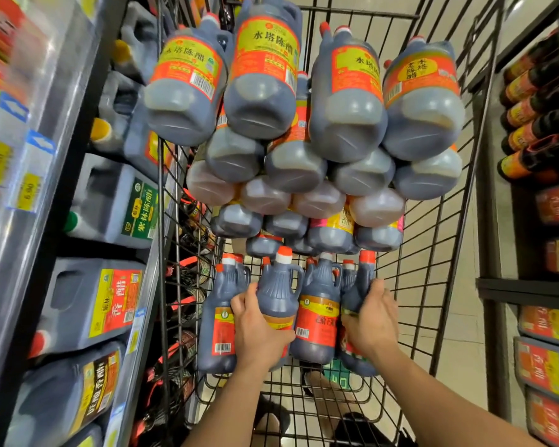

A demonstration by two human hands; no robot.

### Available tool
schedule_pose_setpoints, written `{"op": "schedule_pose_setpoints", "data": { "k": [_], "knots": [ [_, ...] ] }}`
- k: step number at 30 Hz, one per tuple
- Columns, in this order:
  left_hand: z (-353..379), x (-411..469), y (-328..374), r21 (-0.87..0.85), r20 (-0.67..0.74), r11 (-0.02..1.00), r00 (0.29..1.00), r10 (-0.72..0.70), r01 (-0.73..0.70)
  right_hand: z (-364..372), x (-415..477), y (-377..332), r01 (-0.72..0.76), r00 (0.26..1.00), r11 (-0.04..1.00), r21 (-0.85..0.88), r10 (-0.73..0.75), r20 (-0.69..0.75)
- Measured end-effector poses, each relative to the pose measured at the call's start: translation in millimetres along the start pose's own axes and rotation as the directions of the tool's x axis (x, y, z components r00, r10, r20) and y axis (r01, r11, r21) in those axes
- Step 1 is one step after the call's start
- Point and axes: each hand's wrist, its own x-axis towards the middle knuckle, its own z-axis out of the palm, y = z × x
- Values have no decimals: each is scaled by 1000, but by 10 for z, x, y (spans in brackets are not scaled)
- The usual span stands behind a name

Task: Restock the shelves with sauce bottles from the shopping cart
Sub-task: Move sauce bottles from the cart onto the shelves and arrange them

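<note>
A black wire shopping cart (433, 253) holds several dark sauce bottles with red caps and red-yellow labels. The near row stands at the cart's near end, and my left hand (259, 330) grips one bottle (279, 291) of that row around its body. My right hand (373, 321) curls around another bottle (357, 298) at the row's right end. Between them stands a third bottle (318, 321). Beyond this row, a tall stack of larger bottles (304, 124) lies on its side, bases toward me.
The shelf on the left (133, 333) carries large grey vinegar jugs with price tags on its rails. Another shelf on the right (542, 317) holds dark bottles and red-labelled jugs. The cart fills the aisle between them; my feet show under it.
</note>
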Motion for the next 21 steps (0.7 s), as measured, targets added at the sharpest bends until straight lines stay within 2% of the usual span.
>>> {"op": "schedule_pose_setpoints", "data": {
  "k": [3, 7, 10, 15, 21],
  "knots": [
    [-44, -29, 31, -18, 18, 1000, 1000, 2, -2, -44, -114, 77, 175, 984, 976, 129, -170, -52],
    [-120, -35, 50, -59, 67, 998, 997, -26, 30, -143, -135, 106, 373, 925, 884, 280, -376, -46],
    [-180, -53, 63, -86, 67, 994, 996, -66, 72, -236, -95, 128, 375, 915, 850, 369, -403, -1],
    [-252, -113, 28, -127, 60, 984, 992, -114, 121, -210, -24, 171, 297, 913, 843, 450, -388, 126],
    [-279, -163, -7, -248, 40, 957, 989, -144, 149, 56, 123, 238, 208, 958, 845, 493, -279, 74]
  ]
}}
